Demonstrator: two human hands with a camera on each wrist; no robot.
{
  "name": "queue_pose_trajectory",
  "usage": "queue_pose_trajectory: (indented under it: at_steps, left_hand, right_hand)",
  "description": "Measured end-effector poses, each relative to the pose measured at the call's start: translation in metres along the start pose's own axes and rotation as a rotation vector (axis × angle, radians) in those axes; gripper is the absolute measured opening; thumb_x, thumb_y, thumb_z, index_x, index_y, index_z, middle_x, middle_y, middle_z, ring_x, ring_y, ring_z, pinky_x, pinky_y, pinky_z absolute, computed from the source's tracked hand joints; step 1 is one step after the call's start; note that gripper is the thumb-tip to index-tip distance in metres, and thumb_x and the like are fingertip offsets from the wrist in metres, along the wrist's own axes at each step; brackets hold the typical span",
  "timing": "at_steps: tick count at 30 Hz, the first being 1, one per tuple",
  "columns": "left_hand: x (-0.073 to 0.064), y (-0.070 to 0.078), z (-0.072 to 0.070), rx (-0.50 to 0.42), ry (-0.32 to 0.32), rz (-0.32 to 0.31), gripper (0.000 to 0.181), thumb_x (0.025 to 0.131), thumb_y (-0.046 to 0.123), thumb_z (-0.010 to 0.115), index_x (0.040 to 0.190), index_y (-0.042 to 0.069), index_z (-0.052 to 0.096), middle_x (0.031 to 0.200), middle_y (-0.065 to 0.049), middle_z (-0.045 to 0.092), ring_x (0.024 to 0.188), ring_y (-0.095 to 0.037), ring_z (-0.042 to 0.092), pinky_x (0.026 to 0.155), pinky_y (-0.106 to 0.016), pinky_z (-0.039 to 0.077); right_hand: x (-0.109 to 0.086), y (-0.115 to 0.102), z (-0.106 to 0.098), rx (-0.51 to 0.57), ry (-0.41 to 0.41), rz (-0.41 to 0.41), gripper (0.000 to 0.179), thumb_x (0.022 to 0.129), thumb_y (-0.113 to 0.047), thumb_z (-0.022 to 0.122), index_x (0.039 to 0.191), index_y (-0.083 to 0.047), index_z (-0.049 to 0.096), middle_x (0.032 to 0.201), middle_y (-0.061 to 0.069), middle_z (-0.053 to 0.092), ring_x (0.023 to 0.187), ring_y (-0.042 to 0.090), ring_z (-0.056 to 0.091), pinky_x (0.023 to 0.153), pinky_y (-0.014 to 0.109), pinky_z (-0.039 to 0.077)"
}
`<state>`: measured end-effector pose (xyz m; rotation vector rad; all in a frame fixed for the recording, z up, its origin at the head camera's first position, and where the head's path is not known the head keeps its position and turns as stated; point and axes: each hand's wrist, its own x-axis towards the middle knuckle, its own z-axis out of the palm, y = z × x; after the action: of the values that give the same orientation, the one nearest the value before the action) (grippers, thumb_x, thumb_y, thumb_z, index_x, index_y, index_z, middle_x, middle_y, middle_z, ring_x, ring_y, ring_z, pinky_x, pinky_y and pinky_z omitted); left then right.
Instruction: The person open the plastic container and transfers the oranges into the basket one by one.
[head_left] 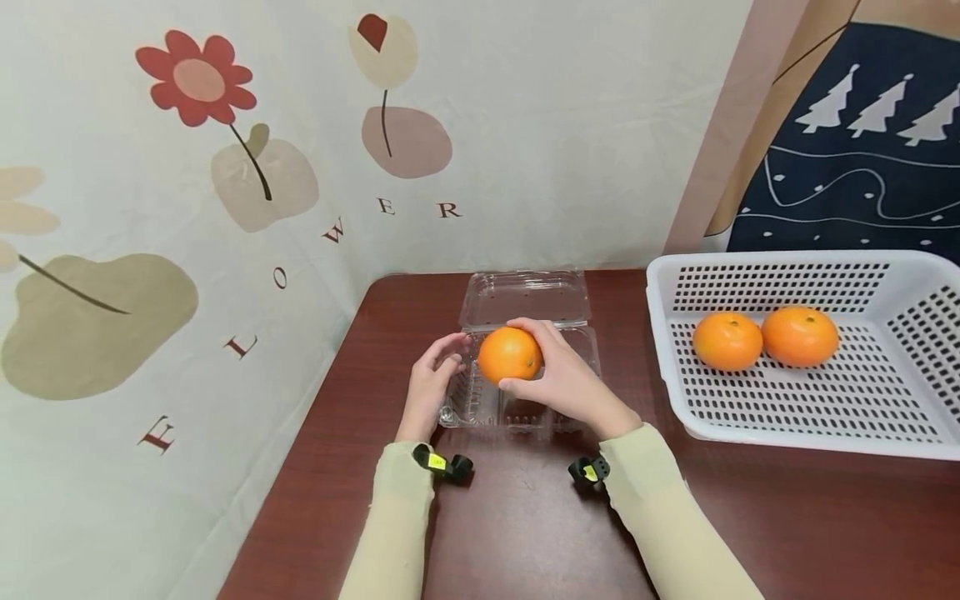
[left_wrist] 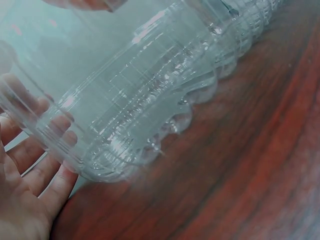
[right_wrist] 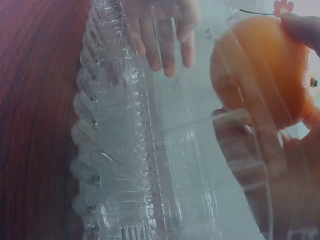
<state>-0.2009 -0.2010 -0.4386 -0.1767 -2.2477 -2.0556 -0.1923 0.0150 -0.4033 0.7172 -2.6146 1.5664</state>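
An orange [head_left: 508, 356] is gripped between the thumb and fingers of my right hand [head_left: 572, 385], above the left half of a clear plastic clamshell box [head_left: 480, 408]. The box lies on the table with its lid [head_left: 525, 300] folded back, away from me. At the box's left side is my left hand [head_left: 429, 390]; in the left wrist view its fairly straight fingers [left_wrist: 37, 175] rest against the outer wall. Through the clear plastic, the right wrist view shows the orange [right_wrist: 260, 75] in the right hand and the left fingers [right_wrist: 165, 45] beyond.
On the right stands a white perforated basket [head_left: 667, 367] holding two oranges [head_left: 727, 342]. The dark red wooden table [head_left: 517, 533] meets a cloth printed with flowers [head_left: 525, 167] at the back and left. Each wrist wears a black strap with a small camera.
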Motion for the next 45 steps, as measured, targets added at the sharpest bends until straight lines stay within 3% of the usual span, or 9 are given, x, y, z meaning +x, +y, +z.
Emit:
queue_pose_trajectory:
  at_steps: [11,15,20,29,38,45]
  left_hand:
    - [0.000,-0.001,-0.001,0.007,-0.003,0.010,0.033,0.090,0.001,0.046,0.122,-0.001,0.050,0.121,-0.018,0.052,0.111,-0.032,0.048,0.088,-0.038,0.044]
    - [0.000,-0.001,0.000,0.003,-0.003,0.010,0.033,0.090,0.001,0.046,0.122,0.000,0.050,0.121,-0.018,0.052,0.111,-0.032,0.048,0.088,-0.040,0.043]
    - [0.001,-0.001,0.001,-0.009,-0.001,0.020,0.032,0.089,-0.001,0.045,0.121,-0.003,0.050,0.121,-0.020,0.052,0.111,-0.034,0.047,0.088,-0.042,0.042]
    - [0.000,0.000,0.000,0.004,0.003,0.006,0.032,0.089,0.000,0.045,0.121,-0.001,0.051,0.121,-0.018,0.053,0.111,-0.032,0.048,0.088,-0.040,0.043]
    - [0.001,-0.001,0.000,-0.008,0.000,0.011,0.032,0.089,-0.001,0.046,0.121,-0.001,0.051,0.120,-0.018,0.053,0.111,-0.032,0.048,0.088,-0.042,0.043]
    - [0.001,-0.001,0.000,-0.012,0.003,0.013,0.032,0.089,-0.002,0.045,0.120,-0.003,0.051,0.120,-0.019,0.053,0.111,-0.033,0.048,0.088,-0.042,0.043]
  right_hand:
    - [0.000,0.000,-0.005,0.009,0.026,-0.017,0.072,0.066,-0.041,0.074,0.129,-0.035,0.038,0.119,-0.009,0.039,0.095,0.012,0.049,0.077,0.037,0.046]
    - [0.000,-0.001,-0.008,0.000,0.011,0.014,0.072,0.067,-0.046,0.072,0.129,-0.039,0.036,0.119,-0.011,0.039,0.095,0.012,0.049,0.077,0.036,0.046]
    - [0.000,0.000,-0.011,0.006,0.000,0.056,0.074,0.067,-0.049,0.070,0.131,-0.035,0.035,0.118,-0.010,0.042,0.095,0.013,0.050,0.076,0.037,0.046]
    - [-0.001,0.001,-0.012,0.034,-0.008,0.070,0.072,0.067,-0.051,0.070,0.129,-0.035,0.037,0.118,-0.010,0.042,0.095,0.013,0.049,0.076,0.037,0.046]
    - [0.000,0.000,-0.014,0.065,0.040,0.035,0.071,0.068,-0.041,0.073,0.129,-0.035,0.038,0.117,-0.010,0.041,0.094,0.012,0.049,0.076,0.036,0.045]
    - [-0.006,-0.026,-0.027,0.154,0.027,0.055,0.069,0.072,-0.025,0.073,0.130,-0.025,0.037,0.120,0.001,0.039,0.096,0.020,0.050,0.076,0.037,0.047]
